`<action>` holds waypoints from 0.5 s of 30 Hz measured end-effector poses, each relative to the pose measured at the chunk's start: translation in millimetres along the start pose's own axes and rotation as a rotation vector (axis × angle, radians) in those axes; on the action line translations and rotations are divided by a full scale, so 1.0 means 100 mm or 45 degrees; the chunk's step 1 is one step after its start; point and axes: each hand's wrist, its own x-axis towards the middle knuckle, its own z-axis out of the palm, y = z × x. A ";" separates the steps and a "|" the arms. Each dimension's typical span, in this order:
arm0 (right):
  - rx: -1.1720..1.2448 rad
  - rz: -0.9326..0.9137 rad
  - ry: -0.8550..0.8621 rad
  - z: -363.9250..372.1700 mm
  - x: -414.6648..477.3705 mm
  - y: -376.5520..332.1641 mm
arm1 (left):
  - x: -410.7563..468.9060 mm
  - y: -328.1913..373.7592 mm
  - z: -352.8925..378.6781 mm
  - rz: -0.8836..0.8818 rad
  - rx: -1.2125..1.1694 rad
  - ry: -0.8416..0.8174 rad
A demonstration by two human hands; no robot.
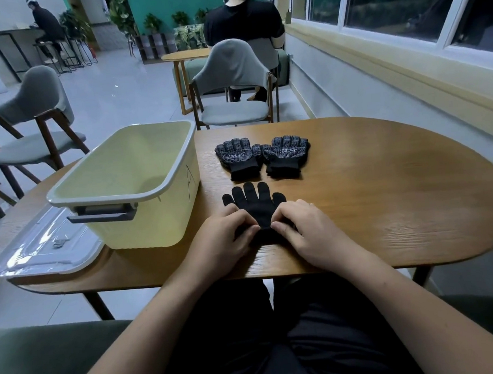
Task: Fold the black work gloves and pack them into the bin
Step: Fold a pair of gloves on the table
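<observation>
The plain black glove (255, 205) lies flat at the near edge of the desk (387, 193), its fingers pointing away from me. My left grip (225, 235) and right grip (307, 229) each pinch a side of it at the cuff end, fingers curled onto the cloth. I judge this the start of the fold. Next I would lift the cuff end and lay it over the fingers evenly, keeping both sides level. Two dotted gloves (238, 158) wait beyond, touching each other. The open bin (142, 224) stands to my left, nothing visible inside.
</observation>
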 end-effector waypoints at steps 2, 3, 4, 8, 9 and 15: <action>-0.055 0.007 0.032 0.03 0.01 0.01 | 0.00 0.01 0.00 0.000 0.000 0.009; -0.083 0.010 0.056 0.04 0.02 0.01 | 0.00 0.01 0.00 -0.001 -0.003 0.012; -0.111 0.012 0.085 0.04 0.02 0.01 | 0.00 0.01 0.00 0.002 -0.002 0.018; -0.176 -0.029 0.185 0.05 0.01 -0.06 | -0.03 0.03 -0.01 0.077 0.062 0.092; -0.166 -0.061 0.199 0.05 0.01 -0.07 | -0.04 0.04 -0.02 0.111 0.085 0.107; -0.168 -0.238 0.208 0.06 -0.01 -0.10 | -0.08 0.06 -0.03 0.269 0.232 0.111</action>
